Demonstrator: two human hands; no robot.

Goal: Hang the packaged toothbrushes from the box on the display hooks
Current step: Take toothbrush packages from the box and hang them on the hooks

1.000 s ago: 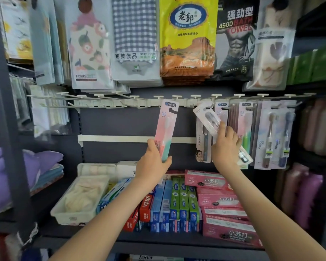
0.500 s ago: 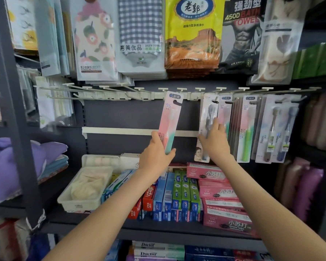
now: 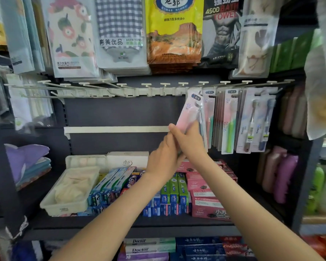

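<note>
While both hands meet at centre, the left hand (image 3: 163,157) lies under the right hand (image 3: 189,142), its grasp hidden; the right hand pinches the pack (image 3: 190,112), whose top leans toward 1 o'clock. Hanging is under way, I judge; next its top must thread onto a hook (image 3: 183,83) beyond.

Towel packs hang along the top: floral (image 3: 72,34), gingham (image 3: 120,31), yellow (image 3: 172,29), black (image 3: 222,31). On the shelf (image 3: 120,222) stand a white tray (image 3: 64,204), blue and green toothpaste boxes (image 3: 171,196) and pink boxes (image 3: 205,200). Purple folded cloths (image 3: 24,157) lie at left, and pink bottles (image 3: 282,176) stand at right.
</note>
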